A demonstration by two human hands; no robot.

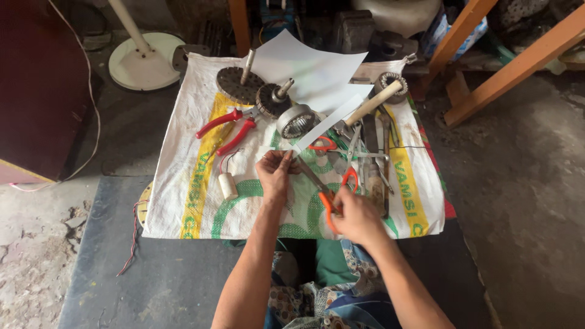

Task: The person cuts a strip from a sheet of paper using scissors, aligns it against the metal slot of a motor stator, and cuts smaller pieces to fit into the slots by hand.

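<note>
I see a rough concrete floor (524, 183), grey and stained, cracked at my lower left. A dark mat (152, 274) covers part of it. At upper left a white round fan base (145, 61) stands beside a dark red cabinet (36, 91). At upper right, orange wooden legs (518, 64) slant across cluttered shelving. The light is dim and even.

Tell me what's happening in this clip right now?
A person seated on the floor cuts a white paper strip: the left hand pinches its near end while the right hand works orange-handled scissors. This happens over a woven sack spread with red-handled pliers, motor parts and tools.
</note>
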